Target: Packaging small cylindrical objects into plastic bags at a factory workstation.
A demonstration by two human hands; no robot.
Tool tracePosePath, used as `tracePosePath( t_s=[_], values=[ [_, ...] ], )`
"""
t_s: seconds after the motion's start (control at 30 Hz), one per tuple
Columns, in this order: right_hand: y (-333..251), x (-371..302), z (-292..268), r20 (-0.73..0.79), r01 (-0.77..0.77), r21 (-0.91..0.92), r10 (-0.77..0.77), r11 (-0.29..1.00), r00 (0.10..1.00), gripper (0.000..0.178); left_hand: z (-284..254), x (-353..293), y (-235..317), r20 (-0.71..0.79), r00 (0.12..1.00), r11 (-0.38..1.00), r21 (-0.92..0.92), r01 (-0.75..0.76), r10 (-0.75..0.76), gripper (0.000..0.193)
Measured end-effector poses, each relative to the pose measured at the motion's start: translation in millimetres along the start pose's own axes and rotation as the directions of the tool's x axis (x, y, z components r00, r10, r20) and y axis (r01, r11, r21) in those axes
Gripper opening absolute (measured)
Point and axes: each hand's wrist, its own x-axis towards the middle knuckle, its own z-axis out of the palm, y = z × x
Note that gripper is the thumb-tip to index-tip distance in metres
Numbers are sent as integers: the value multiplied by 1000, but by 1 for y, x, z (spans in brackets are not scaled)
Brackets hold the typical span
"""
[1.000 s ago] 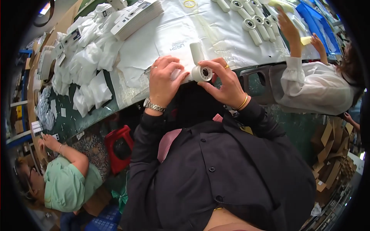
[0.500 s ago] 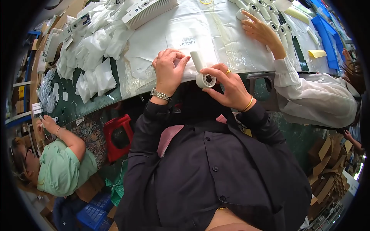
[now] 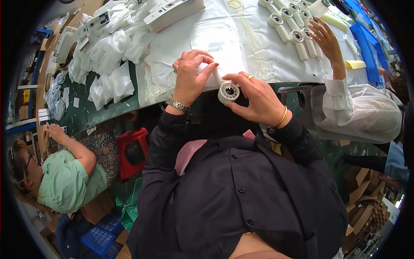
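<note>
A white handheld fan [image 3: 228,92] with a round head lies in my right hand [image 3: 261,97], its thumb and fingers closed around the head. The handle points away from me, and its far end reaches the near edge of a white printed plastic bag [image 3: 222,57]. My left hand [image 3: 192,72] is closed in a pinch at that bag edge, beside the handle. Exactly how the film sits between its fingertips is partly hidden.
Bagged items [image 3: 110,52] are heaped at the left, beside a stack of white flat boxes [image 3: 174,14]. Several more fans [image 3: 296,36] lie at the far right, near a co-worker's hand [image 3: 328,41]. A blue bin [image 3: 366,47] stands beyond. Another person [image 3: 71,179] sits at the left.
The fan handle has moved in against the bag edge and my left fingers, and the fan head has tilted up. The co-worker's hand has lifted off the fans and moved right.
</note>
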Motion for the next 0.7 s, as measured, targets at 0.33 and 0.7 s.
tracePosePath(
  t_s=[0.33,0.7],
  values=[
    [16,17,12,-115,16,-65,-24,998,993,68,-8,-2,6,-66,992,991,-68,-116,112,22],
    [36,7,28,-233,28,-72,-44,997,972,58,58,-60,29,400,830,-59,-910,410,-390,37]
  ],
)
